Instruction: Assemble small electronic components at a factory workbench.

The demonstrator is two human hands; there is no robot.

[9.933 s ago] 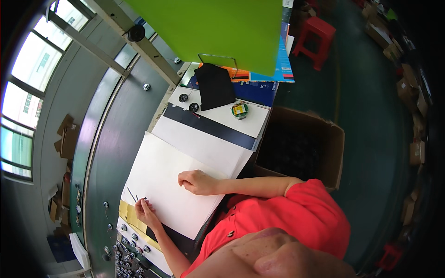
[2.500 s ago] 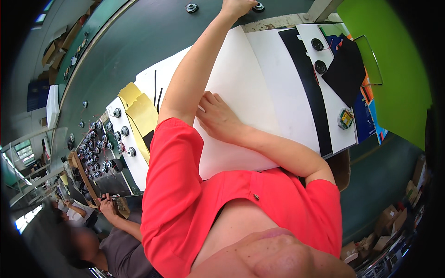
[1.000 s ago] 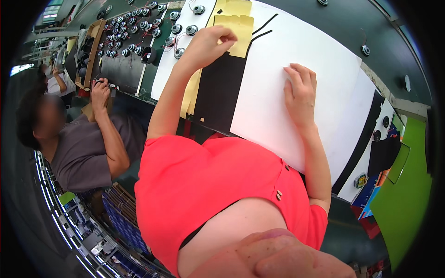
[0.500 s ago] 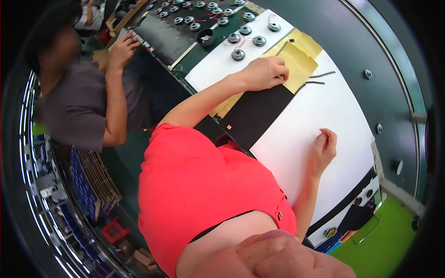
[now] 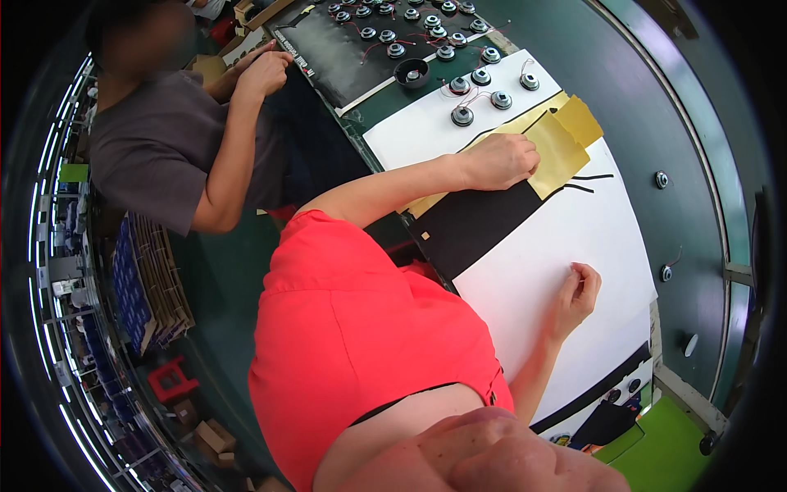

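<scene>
My left hand [image 5: 502, 161] is closed, fingers curled down at the border between a black sheet [image 5: 475, 230] and yellow backing paper [image 5: 566, 156]. Whatever its fingertips pinch is hidden. Thin black strips [image 5: 580, 189] lie just beyond that hand, at the yellow paper's edge and on the white sheet [image 5: 533, 271]. Over the white sheet, to the right, my right hand [image 5: 576, 299] has its fingers bent in and thumb against them; I cannot make out anything in it. A small tan square [image 5: 425, 235] rests on the black sheet's near left corner.
Several small round speakers with wires [image 5: 462, 116] stand at the far side of the table, beside a black round cup [image 5: 412, 74]. A co-worker [image 5: 180, 139] is at the left. Green board [image 5: 672, 443] shows at lower right; a red stool [image 5: 172, 379] stands at lower left.
The whole view has shifted, so the table sits lower and further right. My hands keep nearly the same places over the sheets. The co-worker's two hands now show close together.
</scene>
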